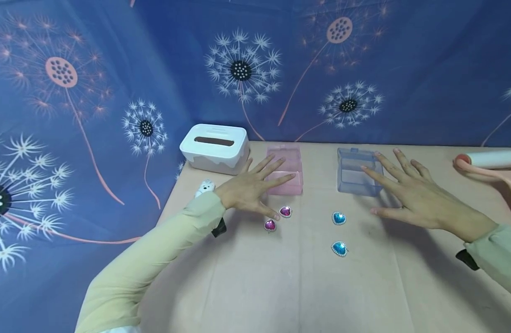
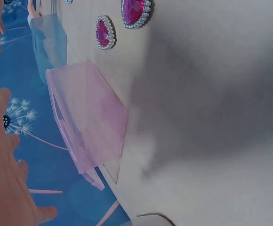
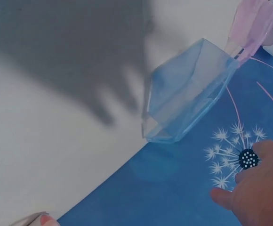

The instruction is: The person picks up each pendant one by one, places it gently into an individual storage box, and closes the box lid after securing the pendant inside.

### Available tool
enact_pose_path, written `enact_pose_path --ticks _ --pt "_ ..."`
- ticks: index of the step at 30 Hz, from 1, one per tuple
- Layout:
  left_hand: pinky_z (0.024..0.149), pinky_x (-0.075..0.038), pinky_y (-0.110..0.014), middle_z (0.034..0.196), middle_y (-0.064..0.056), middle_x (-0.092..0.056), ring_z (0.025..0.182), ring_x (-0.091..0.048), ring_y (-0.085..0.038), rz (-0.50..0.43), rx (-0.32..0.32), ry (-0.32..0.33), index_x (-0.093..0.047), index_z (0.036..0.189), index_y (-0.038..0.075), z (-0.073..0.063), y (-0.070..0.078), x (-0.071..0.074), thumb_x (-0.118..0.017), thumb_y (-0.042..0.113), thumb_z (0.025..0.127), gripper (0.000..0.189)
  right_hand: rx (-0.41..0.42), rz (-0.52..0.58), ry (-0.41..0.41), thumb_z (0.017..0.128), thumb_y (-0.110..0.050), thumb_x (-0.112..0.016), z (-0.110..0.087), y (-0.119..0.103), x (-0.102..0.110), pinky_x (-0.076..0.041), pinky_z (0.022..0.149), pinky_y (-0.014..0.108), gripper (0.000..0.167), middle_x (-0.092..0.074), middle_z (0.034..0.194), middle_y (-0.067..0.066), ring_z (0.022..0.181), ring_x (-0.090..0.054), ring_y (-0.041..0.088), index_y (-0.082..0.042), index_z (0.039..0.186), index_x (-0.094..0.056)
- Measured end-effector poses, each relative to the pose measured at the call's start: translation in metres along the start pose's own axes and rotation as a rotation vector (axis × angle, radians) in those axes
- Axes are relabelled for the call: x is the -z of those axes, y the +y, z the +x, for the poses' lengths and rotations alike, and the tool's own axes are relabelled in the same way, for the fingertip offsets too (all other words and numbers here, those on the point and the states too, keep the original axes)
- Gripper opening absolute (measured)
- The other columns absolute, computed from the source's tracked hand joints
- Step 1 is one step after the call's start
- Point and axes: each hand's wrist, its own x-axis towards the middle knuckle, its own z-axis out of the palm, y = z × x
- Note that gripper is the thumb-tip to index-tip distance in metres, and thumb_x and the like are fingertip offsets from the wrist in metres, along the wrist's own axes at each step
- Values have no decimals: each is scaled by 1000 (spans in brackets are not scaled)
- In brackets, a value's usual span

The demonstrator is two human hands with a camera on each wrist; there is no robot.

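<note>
My left hand (image 1: pixel 253 187) is spread with straight fingers above the table, overlapping the open pink clear box (image 1: pixel 285 185) in the head view. Below its thumb lie two heart-shaped magenta gems with sparkly rims, a nearer one (image 1: pixel 270 225) and a farther one (image 1: pixel 285 212). My right hand (image 1: pixel 426 196) is likewise spread, beside the open blue clear box (image 1: pixel 357 182), its fingertips overlapping the box's right edge. Two blue heart gems, one farther (image 1: pixel 339 218) and one nearer (image 1: pixel 340 249), lie on the table left of that hand. Neither hand holds anything.
A white tissue box (image 1: pixel 215 148) stands at the back left, with a small white figurine (image 1: pixel 205 187) before it, partly hidden by the left wrist. A white roller with a pink handle (image 1: pixel 488 159) lies at the far right. A blue dandelion-print cloth (image 1: pixel 280 69) hangs behind the table.
</note>
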Motion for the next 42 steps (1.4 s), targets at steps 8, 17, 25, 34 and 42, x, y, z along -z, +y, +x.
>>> enact_pose_path --ticks 8,17,25,34,42 --pt "115 -1 -68 163 1 14 150 16 -25 -35 4 -9 -8 155 39 1 -3 -3 -51 86 72 104 -19 24 -11 82 -48 -70 -5 1 -5 7 113 69 92 4 164 5 149 19 29 -28 156 -18" --pt "119 2 -60 164 -4 10 151 10 -29 -129 72 107 -13 156 31 5 -12 -10 -65 70 76 103 -27 197 76 86 -32 -71 9 -13 -6 -8 108 76 86 -4 164 9 150 6 35 -25 155 -20" --pt "113 -32 -55 160 -13 -14 146 -23 -34 -715 322 267 -24 154 21 13 -19 -32 -81 35 76 97 -24 517 164 86 -13 -73 43 -68 -25 -55 86 45 63 -54 139 15 110 -63 33 -9 142 -46" --pt "108 -43 -43 154 -21 -28 140 -36 -40 -1123 409 396 -25 152 14 28 -27 -51 -76 15 83 86 8 599 -35 82 -11 -75 85 -111 -64 -55 91 44 52 -62 127 14 112 -64 32 -3 130 -57" --pt "111 -41 -39 148 -22 -35 138 -41 -35 -1250 447 439 -24 153 16 33 -29 -63 -78 11 81 90 119 443 -83 78 -9 -75 111 -131 -83 -51 86 42 35 -68 101 10 87 -60 21 1 110 -66"
